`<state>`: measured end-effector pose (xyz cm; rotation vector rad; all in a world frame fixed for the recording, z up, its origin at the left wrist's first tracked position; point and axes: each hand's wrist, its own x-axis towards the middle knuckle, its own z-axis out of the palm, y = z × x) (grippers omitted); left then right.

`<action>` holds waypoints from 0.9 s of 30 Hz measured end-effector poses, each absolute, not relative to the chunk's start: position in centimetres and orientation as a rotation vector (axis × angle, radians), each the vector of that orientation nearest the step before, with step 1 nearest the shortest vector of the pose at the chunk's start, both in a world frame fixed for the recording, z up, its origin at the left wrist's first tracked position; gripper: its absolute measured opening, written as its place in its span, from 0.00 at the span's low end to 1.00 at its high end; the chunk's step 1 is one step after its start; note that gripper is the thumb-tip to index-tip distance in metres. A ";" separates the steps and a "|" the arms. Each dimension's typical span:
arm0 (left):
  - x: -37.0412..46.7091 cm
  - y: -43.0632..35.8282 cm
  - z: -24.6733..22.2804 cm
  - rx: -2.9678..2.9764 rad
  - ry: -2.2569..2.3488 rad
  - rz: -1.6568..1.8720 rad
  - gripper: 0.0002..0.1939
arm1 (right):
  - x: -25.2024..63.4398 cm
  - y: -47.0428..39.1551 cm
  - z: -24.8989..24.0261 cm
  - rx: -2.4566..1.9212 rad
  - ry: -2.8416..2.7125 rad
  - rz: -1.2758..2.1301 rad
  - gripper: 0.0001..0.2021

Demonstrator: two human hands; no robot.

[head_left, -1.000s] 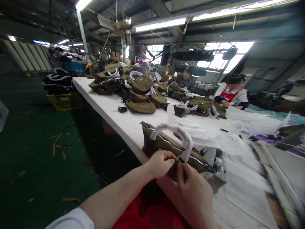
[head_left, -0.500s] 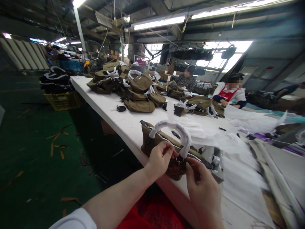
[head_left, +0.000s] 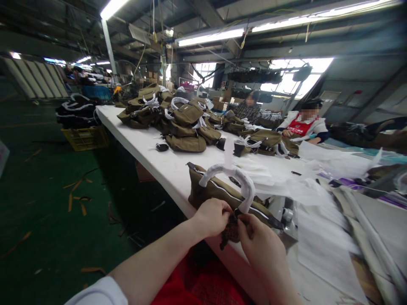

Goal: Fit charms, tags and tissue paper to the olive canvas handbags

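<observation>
A single head-worn camera gives 1 view, looking forward and down from above the wearer's forearms. The left hand (head_left: 211,217), right hand (head_left: 263,245) and dark piece (head_left: 231,232) are close, below the frame's centre; the white table (head_left: 140,144) recedes toward upper left, with ceiling lights (head_left: 211,37) farther away, across the top.

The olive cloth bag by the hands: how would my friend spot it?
Find the long white table. At its near edge, the left hand and right hand meet at the bag. Only it stands apart from the heaped olive bags behind.
</observation>
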<state>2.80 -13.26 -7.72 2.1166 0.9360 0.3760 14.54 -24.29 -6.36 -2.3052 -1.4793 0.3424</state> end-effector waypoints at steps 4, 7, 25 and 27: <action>2.7 -13.6 -8.1 2.042 0.876 0.407 0.14 | 14.9 -24.2 -6.8 -2.308 -1.414 0.378 0.16; 2.8 -13.8 -8.7 1.916 0.842 0.478 0.14 | 15.0 -24.2 -6.7 -2.280 -1.394 0.399 0.15; 2.5 -13.4 -8.9 1.463 0.800 0.404 0.07 | 14.8 -24.5 -7.2 -2.095 -1.337 0.493 0.15; 2.4 -13.5 -9.0 1.490 0.826 0.392 0.07 | 14.7 -24.5 -7.2 -2.086 -1.334 0.510 0.16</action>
